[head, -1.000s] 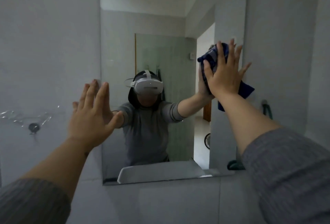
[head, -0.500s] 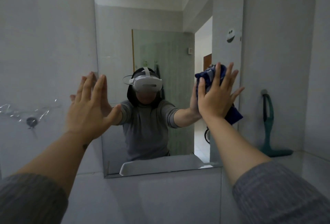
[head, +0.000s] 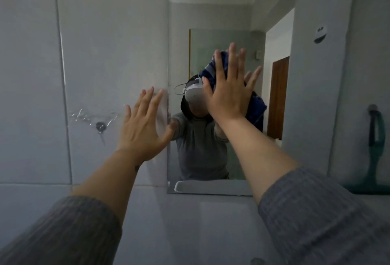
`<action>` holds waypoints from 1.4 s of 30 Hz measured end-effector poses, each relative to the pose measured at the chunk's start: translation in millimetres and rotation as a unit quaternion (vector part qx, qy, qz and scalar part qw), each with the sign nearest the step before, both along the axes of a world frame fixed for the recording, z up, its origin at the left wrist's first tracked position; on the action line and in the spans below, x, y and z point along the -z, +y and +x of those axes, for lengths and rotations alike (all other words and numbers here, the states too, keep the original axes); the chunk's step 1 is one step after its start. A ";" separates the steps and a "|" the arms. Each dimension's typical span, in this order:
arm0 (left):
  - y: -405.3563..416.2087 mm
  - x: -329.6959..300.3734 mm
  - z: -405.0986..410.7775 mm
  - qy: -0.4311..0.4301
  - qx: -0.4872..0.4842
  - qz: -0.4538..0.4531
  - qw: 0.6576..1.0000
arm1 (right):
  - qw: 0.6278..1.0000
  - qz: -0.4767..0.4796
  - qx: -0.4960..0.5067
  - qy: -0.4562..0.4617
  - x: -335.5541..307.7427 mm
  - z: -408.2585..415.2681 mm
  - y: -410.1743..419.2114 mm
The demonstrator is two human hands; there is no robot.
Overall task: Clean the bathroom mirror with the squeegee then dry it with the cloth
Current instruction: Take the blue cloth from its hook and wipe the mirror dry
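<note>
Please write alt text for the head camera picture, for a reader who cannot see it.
The right hand presses a blue cloth flat against the mirror. The left hand lies open on the mirror's left edge. A green squeegee leans against the wall at right.

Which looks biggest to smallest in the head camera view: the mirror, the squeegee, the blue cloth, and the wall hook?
1. mirror
2. squeegee, partly cut off at the right edge
3. blue cloth, mostly hidden behind the right hand, so its rank against the squeegee is unsure
4. wall hook

no text, label or number can be read.
</note>
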State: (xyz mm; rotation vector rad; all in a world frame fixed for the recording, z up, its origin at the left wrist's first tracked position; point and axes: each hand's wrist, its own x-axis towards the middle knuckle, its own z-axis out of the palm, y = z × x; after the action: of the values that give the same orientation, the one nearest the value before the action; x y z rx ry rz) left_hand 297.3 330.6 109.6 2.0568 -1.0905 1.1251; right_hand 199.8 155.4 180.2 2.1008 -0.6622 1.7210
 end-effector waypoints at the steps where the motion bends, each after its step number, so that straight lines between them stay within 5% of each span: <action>1: 0.9 2.8 -0.2 0.000 -0.008 0.009 1.000 | 1.000 -0.016 0.000 0.020 -0.6 6.3 9.3; 15: 3.0 38.0 -9.3 0.037 -0.041 -0.009 0.998 | 0.963 -0.190 0.008 0.190 68.2 15.2 19.9; 29: -61.7 48.6 -58.1 -0.078 -0.034 0.058 0.995 | 0.998 0.019 0.036 0.046 78.7 -94.8 -101.8; 42: -70.3 57.9 -47.4 -0.059 -0.012 0.060 0.996 | 0.967 0.218 0.030 -0.125 153.4 -115.5 -136.4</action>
State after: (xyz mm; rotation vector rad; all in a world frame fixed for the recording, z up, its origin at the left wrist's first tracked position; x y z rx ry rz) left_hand 249.8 260.3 51.7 2.1226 -1.2208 1.2326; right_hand 84.3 19.0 26.8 2.1156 -1.2660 1.9664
